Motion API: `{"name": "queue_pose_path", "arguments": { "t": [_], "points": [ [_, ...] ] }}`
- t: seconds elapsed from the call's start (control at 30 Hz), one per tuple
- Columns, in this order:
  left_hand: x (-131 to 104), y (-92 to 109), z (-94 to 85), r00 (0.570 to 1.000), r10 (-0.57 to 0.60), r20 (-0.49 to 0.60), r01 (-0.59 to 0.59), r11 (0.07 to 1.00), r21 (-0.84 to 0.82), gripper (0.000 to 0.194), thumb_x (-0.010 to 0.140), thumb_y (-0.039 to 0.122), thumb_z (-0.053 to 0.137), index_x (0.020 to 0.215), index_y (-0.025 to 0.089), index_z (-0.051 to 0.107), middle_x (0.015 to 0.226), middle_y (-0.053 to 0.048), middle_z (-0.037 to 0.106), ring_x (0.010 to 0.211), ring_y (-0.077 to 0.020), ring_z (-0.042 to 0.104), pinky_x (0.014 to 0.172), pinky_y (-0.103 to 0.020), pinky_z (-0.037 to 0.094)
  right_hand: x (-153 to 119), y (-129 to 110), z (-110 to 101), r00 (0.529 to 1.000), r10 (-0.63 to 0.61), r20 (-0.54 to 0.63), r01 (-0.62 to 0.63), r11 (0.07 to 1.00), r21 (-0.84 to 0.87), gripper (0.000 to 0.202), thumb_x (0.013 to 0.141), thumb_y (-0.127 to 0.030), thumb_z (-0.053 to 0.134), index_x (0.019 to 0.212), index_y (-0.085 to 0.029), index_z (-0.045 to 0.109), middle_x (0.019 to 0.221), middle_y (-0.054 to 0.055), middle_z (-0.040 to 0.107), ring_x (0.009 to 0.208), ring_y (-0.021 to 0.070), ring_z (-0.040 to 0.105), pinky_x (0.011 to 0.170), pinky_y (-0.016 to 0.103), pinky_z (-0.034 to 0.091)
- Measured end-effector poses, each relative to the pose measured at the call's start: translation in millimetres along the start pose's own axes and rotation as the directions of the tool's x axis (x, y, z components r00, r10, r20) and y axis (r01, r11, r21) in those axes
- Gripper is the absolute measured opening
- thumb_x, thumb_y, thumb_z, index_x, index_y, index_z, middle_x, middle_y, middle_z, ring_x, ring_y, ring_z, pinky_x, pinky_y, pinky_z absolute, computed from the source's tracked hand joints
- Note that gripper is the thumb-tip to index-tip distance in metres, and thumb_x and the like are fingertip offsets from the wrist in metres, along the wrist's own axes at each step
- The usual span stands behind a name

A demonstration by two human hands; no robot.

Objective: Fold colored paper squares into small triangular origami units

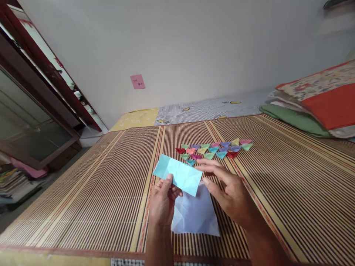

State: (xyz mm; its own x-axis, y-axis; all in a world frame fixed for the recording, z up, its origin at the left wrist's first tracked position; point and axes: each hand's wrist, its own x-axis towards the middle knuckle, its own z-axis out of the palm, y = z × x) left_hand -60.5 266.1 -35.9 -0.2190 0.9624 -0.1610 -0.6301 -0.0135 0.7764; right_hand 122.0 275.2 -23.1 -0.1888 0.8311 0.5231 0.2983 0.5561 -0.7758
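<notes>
A light blue paper rectangle (183,174), creased across its surface, is held tilted above the mat. My left hand (163,197) pinches its lower edge, thumb on top and fingers underneath. At the paper's right end, my right hand (224,184) has its fingers apart, the fingertips close to the edge; whether they touch it is unclear. Beneath the paper lies a pale lavender sheet (196,216) with crease marks, partly covered. Beyond the hands, several small folded paper triangles (209,155) in many colours lie in rows.
A striped bamboo mat (97,192) covers the surface. Folded cloths and a red floral cushion (330,99) are stacked at the right. A pink note (137,81) is stuck on the wall. A door frame (55,70) and a pile of books (12,183) stand at the left.
</notes>
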Motion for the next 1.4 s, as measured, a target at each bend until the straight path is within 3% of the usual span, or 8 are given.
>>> {"name": "queue_pose_path", "arguments": {
  "t": [0.1,0.3,0.47,0.63,0.87,1.13,1.3,1.4],
  "points": [
    [-1,0,-0.4,0.999,-0.003,0.037,0.002,0.999,0.040,0.048,0.060,0.041,0.098,0.057,0.016,0.056,0.052,0.005,0.051,0.048,-0.0093,0.049,0.048,-0.023,0.048,-1,1,5,0.984,0.174,-0.028,-0.168,0.974,0.151,0.032,0.094,-0.030,0.064,0.125,-0.022,0.069,0.119,0.011,0.075,0.104,0.0251,0.074,0.085,0.038,0.062],
    [0,-1,-1.6,0.998,0.068,0.011,-0.069,0.997,0.037,0.046,0.060,0.038,0.097,0.056,0.016,0.057,0.052,0.005,0.051,0.047,-0.0087,0.049,0.046,-0.021,0.046,-2,2,6,0.961,0.277,0.020,-0.267,0.901,0.342,0.037,0.096,-0.044,0.065,0.126,-0.022,0.069,0.105,0.008,0.077,0.094,0.0218,0.074,0.081,0.033,0.060],
    [0,-3,-0.3,0.997,0.052,0.050,-0.054,0.998,0.040,0.046,0.064,0.040,0.095,0.057,0.016,0.057,0.052,0.005,0.052,0.047,-0.0087,0.048,0.047,-0.022,0.046,-1,2,11,0.938,0.345,-0.016,-0.323,0.893,0.314,0.023,0.086,-0.038,0.076,0.097,-0.019,0.073,0.076,0.003,0.071,0.071,0.0185,0.067,0.064,0.029,0.054],
    [-4,-8,2.3,0.990,0.070,0.119,-0.085,0.988,0.125,0.033,0.066,0.035,0.095,0.072,0.013,0.071,0.063,0.001,0.063,0.054,-0.0097,0.054,0.051,-0.021,0.046,-1,1,18,0.934,0.355,-0.039,-0.323,0.887,0.330,0.017,0.087,-0.035,0.073,0.091,-0.019,0.069,0.073,0.001,0.066,0.066,0.0169,0.063,0.060,0.028,0.052],
    [-5,-17,2.4,0.984,0.167,0.067,-0.177,0.958,0.226,0.030,0.069,0.030,0.092,0.062,0.015,0.067,0.059,0.002,0.058,0.055,-0.0102,0.050,0.050,-0.022,0.042,-1,-7,20,0.935,0.353,-0.034,-0.326,0.895,0.305,0.013,0.086,-0.031,0.069,0.088,-0.019,0.068,0.070,0.000,0.064,0.065,0.0173,0.061,0.059,0.027,0.050],
    [-8,-15,8.1,0.994,0.096,0.061,-0.101,0.991,0.083,0.032,0.074,0.037,0.090,0.069,0.015,0.067,0.062,0.003,0.059,0.054,-0.0100,0.053,0.053,-0.023,0.049,-1,-5,19,0.935,0.348,-0.064,-0.311,0.895,0.321,0.024,0.093,-0.039,0.066,0.079,-0.019,0.065,0.063,-0.003,0.055,0.058,0.0133,0.051,0.054,0.025,0.041],
    [-5,-14,8.7,0.987,0.144,0.064,-0.147,0.989,0.031,0.033,0.075,0.044,0.089,0.083,0.015,0.075,0.074,-0.003,0.071,0.065,-0.0157,0.066,0.063,-0.027,0.054,0,-6,17,0.937,0.335,-0.096,-0.292,0.906,0.307,0.025,0.091,-0.039,0.067,0.076,-0.019,0.064,0.062,-0.003,0.053,0.056,0.0135,0.050,0.052,0.024,0.040],
    [-2,-10,4.0,0.978,0.208,-0.007,-0.209,0.977,-0.039,0.030,0.076,0.042,0.089,0.079,0.016,0.074,0.072,0.000,0.069,0.062,-0.0121,0.063,0.061,-0.023,0.052,0,-4,17,0.935,0.336,-0.112,-0.289,0.907,0.306,0.026,0.090,-0.040,0.068,0.075,-0.019,0.064,0.061,-0.003,0.053,0.056,0.0137,0.050,0.053,0.024,0.041]
  ]
}}
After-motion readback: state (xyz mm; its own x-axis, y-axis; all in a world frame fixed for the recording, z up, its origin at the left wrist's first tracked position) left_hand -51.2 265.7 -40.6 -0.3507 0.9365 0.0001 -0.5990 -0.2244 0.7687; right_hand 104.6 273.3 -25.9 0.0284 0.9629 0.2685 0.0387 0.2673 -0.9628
